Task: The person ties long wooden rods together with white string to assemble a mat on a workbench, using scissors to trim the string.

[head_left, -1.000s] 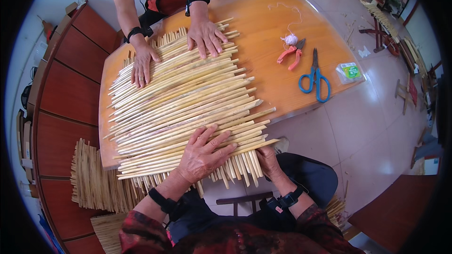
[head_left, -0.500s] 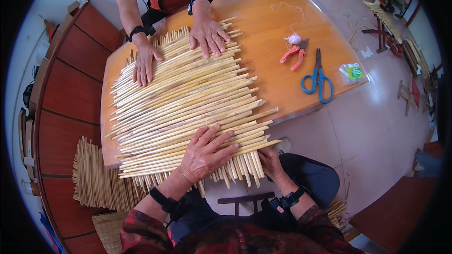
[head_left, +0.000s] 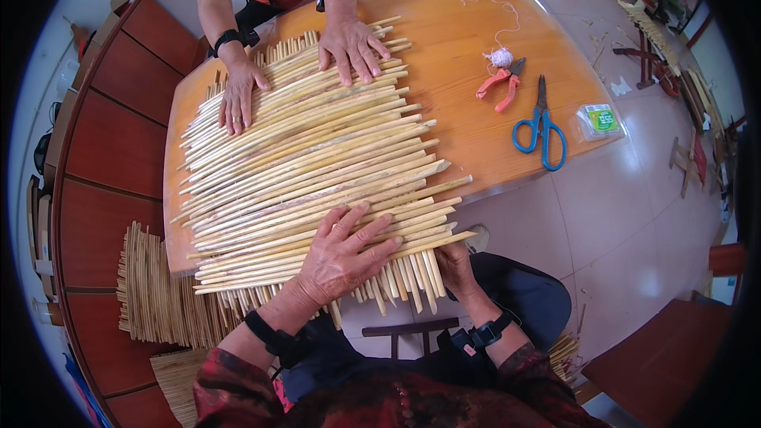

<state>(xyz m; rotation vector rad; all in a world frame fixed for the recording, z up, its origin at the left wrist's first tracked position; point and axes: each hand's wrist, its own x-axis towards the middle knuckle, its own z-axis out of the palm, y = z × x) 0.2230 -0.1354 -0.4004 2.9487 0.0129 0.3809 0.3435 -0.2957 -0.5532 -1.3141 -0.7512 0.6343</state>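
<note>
Head view: left hand [head_left: 342,257] flat, grip released, pressing the woven mat of pale split reed stalks [head_left: 309,158] on the near edge of the orange wooden desk [head_left: 468,55]. Right hand [head_left: 454,263] under the mat's near-right edge; grip state unclear. Mat looks light, stiff, brittle; best held at the edges.
</note>
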